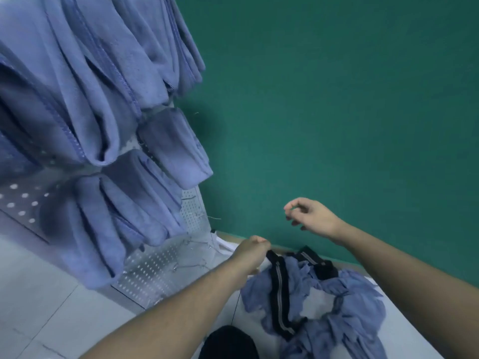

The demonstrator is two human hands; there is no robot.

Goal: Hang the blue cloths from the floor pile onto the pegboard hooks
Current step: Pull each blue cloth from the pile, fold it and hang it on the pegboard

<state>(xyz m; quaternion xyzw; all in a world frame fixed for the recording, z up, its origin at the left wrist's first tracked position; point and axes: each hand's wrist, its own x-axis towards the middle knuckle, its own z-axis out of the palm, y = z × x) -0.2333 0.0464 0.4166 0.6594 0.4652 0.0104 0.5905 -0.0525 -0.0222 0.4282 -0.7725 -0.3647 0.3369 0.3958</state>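
Currently, risk: the black strap with a pale stripe (278, 288) may be lifted instead of a cloth, being tangled in the pile.
Left hand (252, 253): clenched on the strap's top end, above the pile.
Right hand (313, 216): raised, fingers loosely curled, nothing held.
Crumpled blue cloth pile (344, 304): on the floor, below both hands.
Perforated metal pegboard (155, 270): partly covered by hung blue cloths (103, 99).

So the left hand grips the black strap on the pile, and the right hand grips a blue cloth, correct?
Not quite. The left hand does grip the black strap on the pile, but the right hand holds nothing: in the head view it hovers above the pile in front of the green wall, fingers loosely curled.
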